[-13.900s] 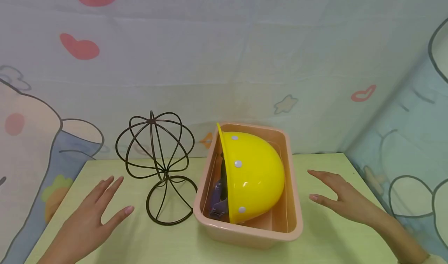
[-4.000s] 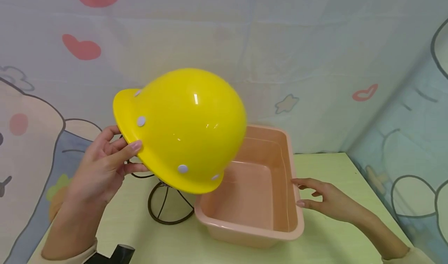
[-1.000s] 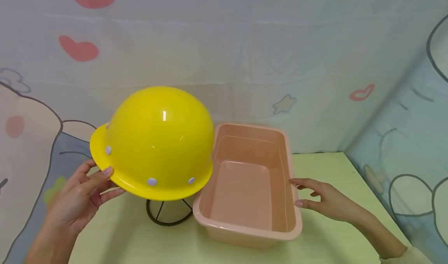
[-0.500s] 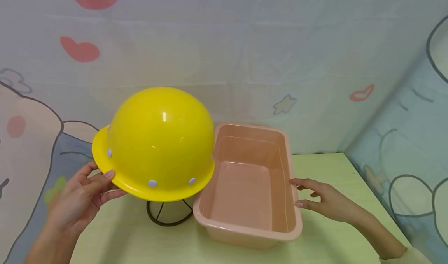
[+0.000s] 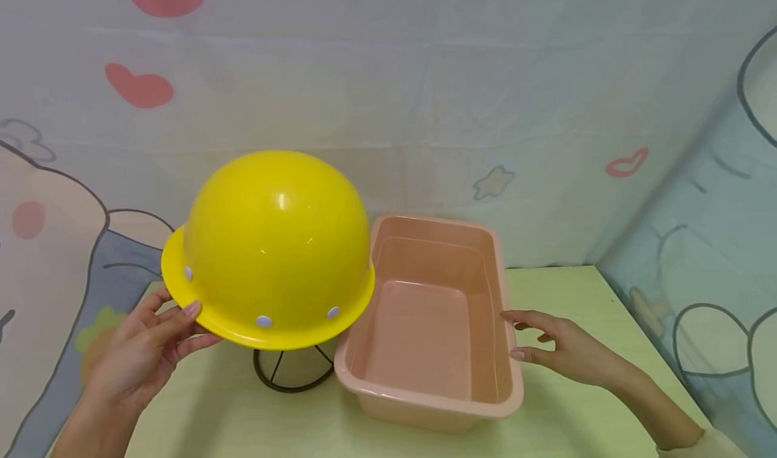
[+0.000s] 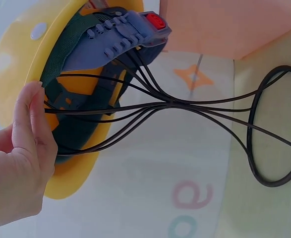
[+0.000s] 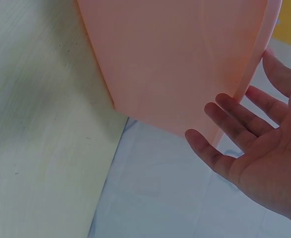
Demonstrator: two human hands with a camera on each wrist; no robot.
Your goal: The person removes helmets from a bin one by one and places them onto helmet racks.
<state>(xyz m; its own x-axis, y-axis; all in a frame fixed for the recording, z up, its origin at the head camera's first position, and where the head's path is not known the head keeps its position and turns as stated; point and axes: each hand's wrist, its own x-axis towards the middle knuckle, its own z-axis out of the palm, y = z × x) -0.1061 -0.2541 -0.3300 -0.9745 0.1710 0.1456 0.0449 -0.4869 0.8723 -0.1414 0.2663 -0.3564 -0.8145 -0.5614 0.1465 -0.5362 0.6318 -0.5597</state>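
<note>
A yellow hard hat (image 5: 279,242) with white rivets sits over a dark wire stand (image 5: 294,388), dome upward, brim slightly tilted. My left hand (image 5: 136,360) pinches the brim at its left front, thumb on top and fingers below. In the left wrist view the stand's wires (image 6: 170,104) run up inside the shell, beside a blue-grey headband (image 6: 110,44) with a red knob. The hat hides the stand's upper part in the head view. My right hand (image 5: 570,350) touches the right rim of a pink plastic basin (image 5: 427,404), its fingers loosely spread in the right wrist view.
The basin stands directly right of the wire stand, on a pale green table (image 5: 564,404). Behind the table hangs a cloth backdrop (image 5: 437,107) printed with hearts and cartoon shapes; another printed cloth (image 5: 722,242) borders the right side.
Earlier the hat lay in the basin, then hung tilted from my left hand; now it covers the stand. Over the last second its left brim dropped slightly. The right hand stays at the rim.
</note>
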